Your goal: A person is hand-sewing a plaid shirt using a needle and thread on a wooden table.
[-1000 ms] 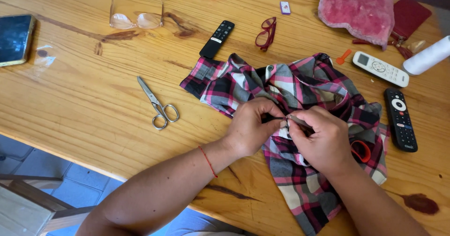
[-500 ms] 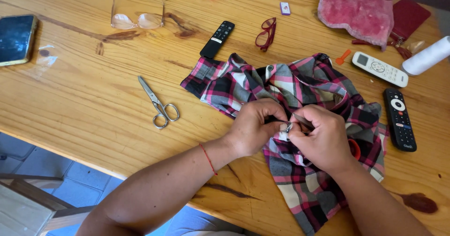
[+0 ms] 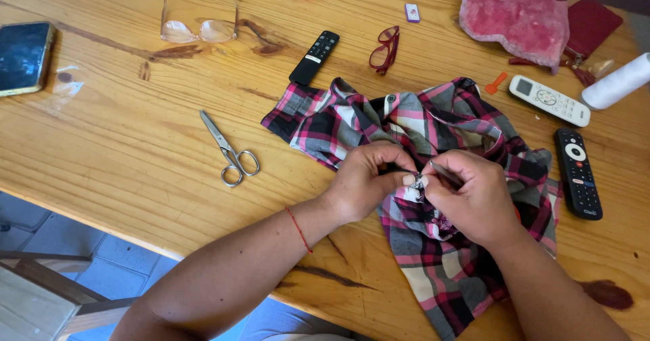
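Note:
A plaid shirt (image 3: 406, 121) in pink, black, grey and white lies crumpled on the wooden table (image 3: 122, 138). My left hand (image 3: 369, 178) pinches a fold of the shirt near its middle, thumb and fingers closed on the cloth. My right hand (image 3: 474, 195) meets it there, fingers closed on a thin metal tool (image 3: 443, 173) that looks like a needle or small blade, its tip at the pinched spot. Both hands rest on the shirt.
Steel scissors (image 3: 229, 150) lie left of the shirt. A black remote (image 3: 315, 58), red glasses (image 3: 386, 48) and clear glasses (image 3: 196, 29) sit beyond. A phone (image 3: 24, 56) is far left. On the right are a white remote (image 3: 548, 100), another black remote (image 3: 577, 172), white thread spool (image 3: 616, 82), pink cloth (image 3: 514, 19).
My hands have stayed at the same spot on the shirt; the right fingers have shifted slightly against the pinched fold.

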